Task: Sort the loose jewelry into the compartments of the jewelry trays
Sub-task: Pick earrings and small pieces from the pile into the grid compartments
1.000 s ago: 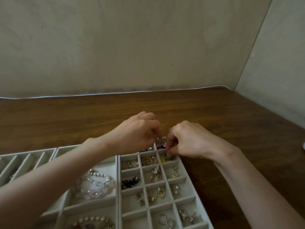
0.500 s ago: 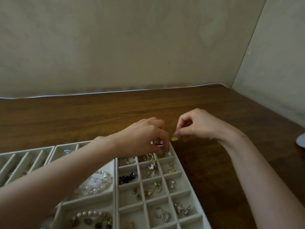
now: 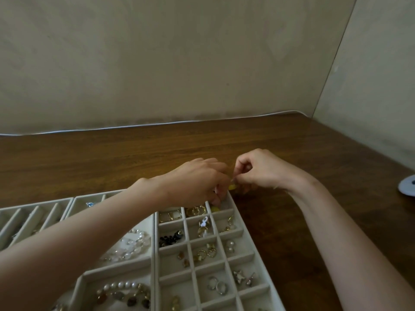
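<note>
Jewelry trays lined the near edge of the tabletop [image 3: 112,158] as your two hands met over the far right corner of the grid tray [image 3: 156,277]. Your right hand [image 3: 260,171], its fingers curled, pinched a small yellow piece [image 3: 232,187] between thumb and fingertips, just above the tray's corner wall. Your left hand [image 3: 197,182] reached in beside it with bunched fingers, the tips dipped into the corner compartment; whether they held anything could not be told. A second yellow piece [image 3: 215,208] lay in the compartment just nearer you. Gold hoops [image 3: 196,210], black beads [image 3: 169,239] and silver rings [image 3: 216,286] filled other squares of the grid tray. To its left, touching it, the middle tray [image 3: 83,279] held pearl strands [image 3: 132,243] in large compartments, and a slotted tray [image 3: 29,218] sat toward the tabletop's left edge. A white round object [image 3: 407,185] rested at the right edge, and a white cable [image 3: 157,125] ran along the far edge.
</note>
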### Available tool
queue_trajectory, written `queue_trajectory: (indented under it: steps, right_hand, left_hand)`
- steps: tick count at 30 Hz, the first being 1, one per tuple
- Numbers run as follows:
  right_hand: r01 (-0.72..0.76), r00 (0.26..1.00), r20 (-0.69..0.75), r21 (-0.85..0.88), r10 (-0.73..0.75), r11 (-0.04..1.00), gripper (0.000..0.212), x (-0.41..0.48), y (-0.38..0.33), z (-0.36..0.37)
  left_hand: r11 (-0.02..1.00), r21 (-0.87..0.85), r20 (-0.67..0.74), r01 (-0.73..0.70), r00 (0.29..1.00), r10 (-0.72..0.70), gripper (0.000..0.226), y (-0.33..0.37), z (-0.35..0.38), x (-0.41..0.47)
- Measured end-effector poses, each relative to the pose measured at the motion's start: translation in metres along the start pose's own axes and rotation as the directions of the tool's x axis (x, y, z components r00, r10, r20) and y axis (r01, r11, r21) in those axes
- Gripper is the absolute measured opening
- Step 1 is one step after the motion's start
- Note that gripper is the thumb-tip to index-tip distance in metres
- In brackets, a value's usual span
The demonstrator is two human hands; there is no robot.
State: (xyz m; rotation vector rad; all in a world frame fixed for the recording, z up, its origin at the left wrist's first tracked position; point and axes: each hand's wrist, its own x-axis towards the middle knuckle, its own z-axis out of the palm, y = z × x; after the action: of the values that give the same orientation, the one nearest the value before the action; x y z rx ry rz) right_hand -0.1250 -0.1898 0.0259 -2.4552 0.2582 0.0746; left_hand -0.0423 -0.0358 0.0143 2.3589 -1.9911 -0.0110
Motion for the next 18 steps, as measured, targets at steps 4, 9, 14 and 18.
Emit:
queue_trajectory:
  steps: [4,9,14,18]
  right_hand:
    - [-0.009,1.000,0.013,0.011,0.009,1.000,0.008,0.001,0.000,0.002]
    - [-0.007,1.000,0.008,0.028,0.007,1.000,0.007,0.002,0.001,0.004]
    - [-0.009,1.000,-0.006,0.039,0.010,0.999,0.008,0.003,0.002,0.007]
    - [-0.023,1.000,-0.009,0.052,0.023,0.998,0.007,0.005,0.003,0.007]
  left_hand:
    - [0.982,-0.184,-0.101,0.053,0.992,-0.072,0.009,-0.003,0.000,-0.007]
    - [0.962,-0.266,-0.161,0.058,0.981,-0.104,0.010,-0.003,-0.002,-0.012]
    - [0.947,-0.319,-0.185,-0.021,0.982,-0.040,0.018,-0.002,-0.002,-0.014]
    - [0.941,-0.338,-0.143,-0.015,0.989,-0.036,0.006,-0.002,0.000,-0.014]
